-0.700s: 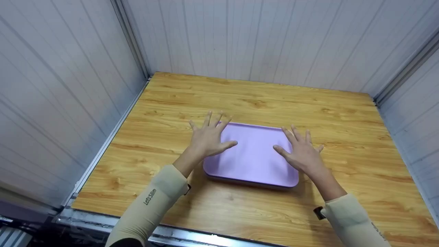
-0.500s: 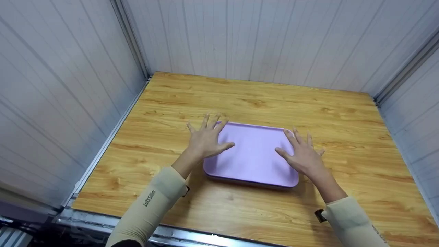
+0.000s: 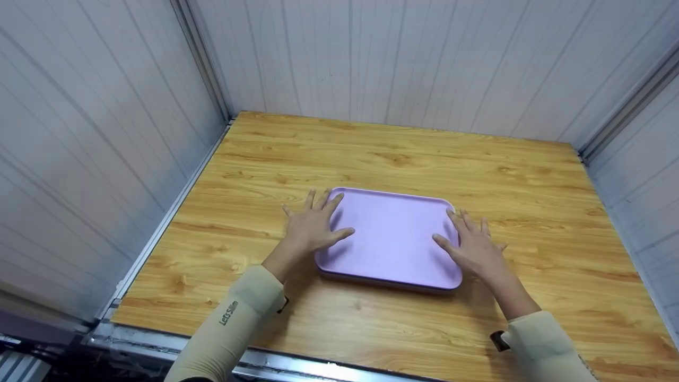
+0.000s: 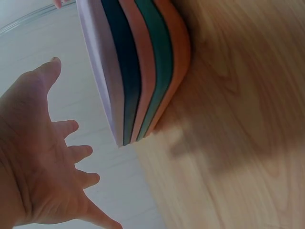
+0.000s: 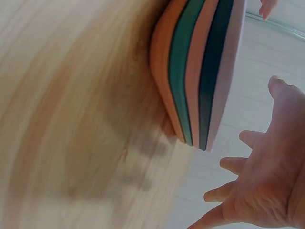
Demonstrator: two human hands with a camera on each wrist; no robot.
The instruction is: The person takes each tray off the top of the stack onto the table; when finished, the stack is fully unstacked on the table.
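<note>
Trays sit stacked near the middle of the wooden table, lilac one on top, with the left hand and right hand spread open, flanking its short sides, well placed to grasp both edges.

A stack of trays lies on the tabletop, between the left hand and the right hand; both hands' fingers point toward the far wall.
</note>
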